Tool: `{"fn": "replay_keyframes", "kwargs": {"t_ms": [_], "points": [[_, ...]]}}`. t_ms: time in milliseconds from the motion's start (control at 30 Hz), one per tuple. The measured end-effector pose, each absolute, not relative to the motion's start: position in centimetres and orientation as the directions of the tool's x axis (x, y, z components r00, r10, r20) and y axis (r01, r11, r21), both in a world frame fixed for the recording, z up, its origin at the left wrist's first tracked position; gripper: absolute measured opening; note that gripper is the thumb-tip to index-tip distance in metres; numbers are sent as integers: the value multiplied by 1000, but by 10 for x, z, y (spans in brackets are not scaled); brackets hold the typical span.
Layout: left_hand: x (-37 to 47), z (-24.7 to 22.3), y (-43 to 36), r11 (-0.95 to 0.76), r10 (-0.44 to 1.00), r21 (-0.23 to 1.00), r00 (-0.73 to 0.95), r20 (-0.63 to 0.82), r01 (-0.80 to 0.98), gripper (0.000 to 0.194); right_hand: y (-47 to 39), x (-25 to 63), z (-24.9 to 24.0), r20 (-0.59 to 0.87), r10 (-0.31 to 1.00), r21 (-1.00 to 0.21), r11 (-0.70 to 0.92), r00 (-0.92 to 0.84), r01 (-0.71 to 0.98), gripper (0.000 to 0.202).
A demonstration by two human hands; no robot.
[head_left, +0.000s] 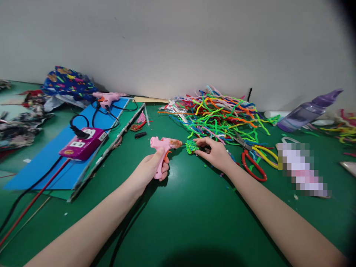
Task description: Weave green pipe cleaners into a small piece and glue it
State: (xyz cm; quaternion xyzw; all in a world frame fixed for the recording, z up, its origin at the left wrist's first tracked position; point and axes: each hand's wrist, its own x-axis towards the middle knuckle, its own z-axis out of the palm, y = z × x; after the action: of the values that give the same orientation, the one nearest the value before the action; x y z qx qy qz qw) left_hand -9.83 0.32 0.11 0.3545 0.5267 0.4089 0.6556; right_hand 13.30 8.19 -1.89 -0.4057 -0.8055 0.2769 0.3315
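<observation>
Left hand [159, 165] wraps the gun [164, 144] by its grip; right hand [214, 151] pinches the green piece [191, 147] by its right edge, just right of the gun's tip; probably light, soft, squashable, best held gently there

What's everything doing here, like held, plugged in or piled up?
Near pink glue gun: gripped by left hand.
Green fuzzy piece: pinched by right hand.
Far pink glue gun: lying down, unheld.
Purple power strip: black plug in it.
Pipe cleaners: piled up, tangled.
Red-handled scissors: lying down, opening unclear.
Purple bottle: top on.
</observation>
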Motion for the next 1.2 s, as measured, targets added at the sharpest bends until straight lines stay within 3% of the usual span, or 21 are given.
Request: {"fn": "replay_keyframes", "kwargs": {"t_ms": [1200], "points": [[-91, 6, 2, 426, 905, 902, 55, -423, -74, 38, 85, 134, -24, 316, 835, -728, 518, -452, 449, 25]]}}
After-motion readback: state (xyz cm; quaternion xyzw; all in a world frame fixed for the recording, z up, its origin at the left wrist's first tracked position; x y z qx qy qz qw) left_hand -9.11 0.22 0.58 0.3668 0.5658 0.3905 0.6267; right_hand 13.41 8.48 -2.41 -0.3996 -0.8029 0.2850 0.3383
